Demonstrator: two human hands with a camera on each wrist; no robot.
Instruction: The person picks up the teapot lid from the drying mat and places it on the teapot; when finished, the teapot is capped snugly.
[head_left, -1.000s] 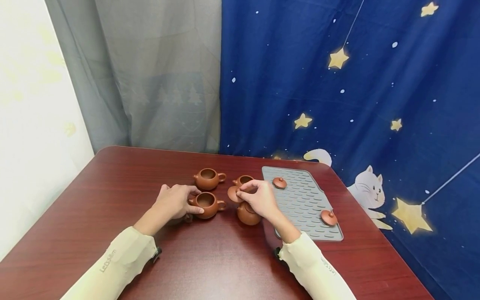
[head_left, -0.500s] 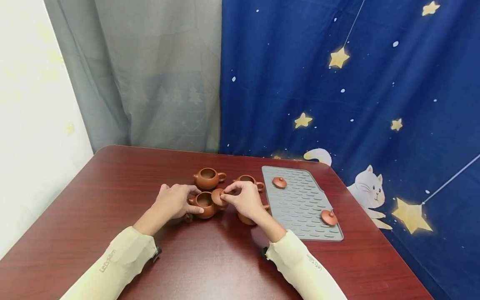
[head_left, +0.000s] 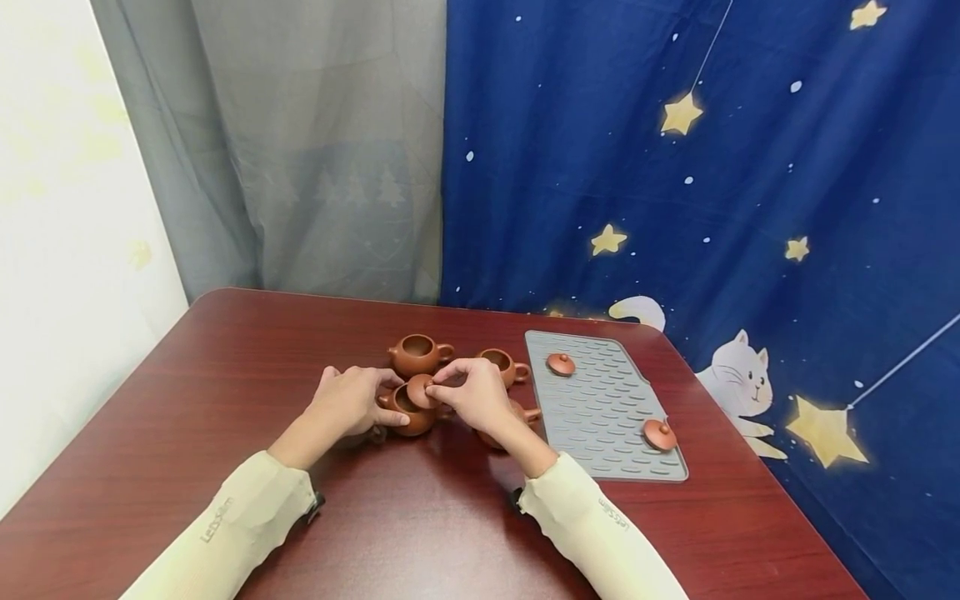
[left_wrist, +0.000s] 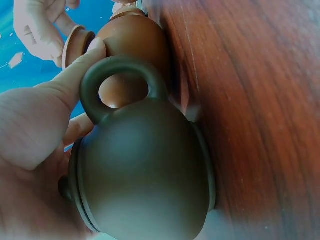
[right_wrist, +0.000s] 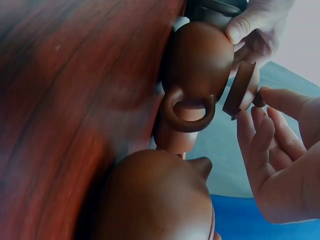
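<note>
My left hand (head_left: 341,408) grips a small reddish-brown clay teapot (head_left: 411,425) from its spout side, thumb in front and fingers behind. Just above that pot's open mouth, my right hand (head_left: 480,396) pinches a matching lid (head_left: 422,390) by its knob. In the right wrist view the lid (right_wrist: 242,90) is tilted and apart from the pot. A dark green lidded teapot (left_wrist: 145,170) stands under my left palm, mostly hidden from the head view. Behind the gripped pot is another lidless brown teapot (head_left: 415,360).
Two more brown teapots stand to the right, one farther back (head_left: 501,365) and one nearer (head_left: 491,440), partly covered by my right hand. A grey ridged mat (head_left: 600,417) carries two brown lids, one far (head_left: 560,364) and one near (head_left: 660,434). Curtains hang behind the table.
My right hand has carried the lid leftward, from above the right-hand teapots to over the mouth of the gripped teapot. My left hand has stayed in place.
</note>
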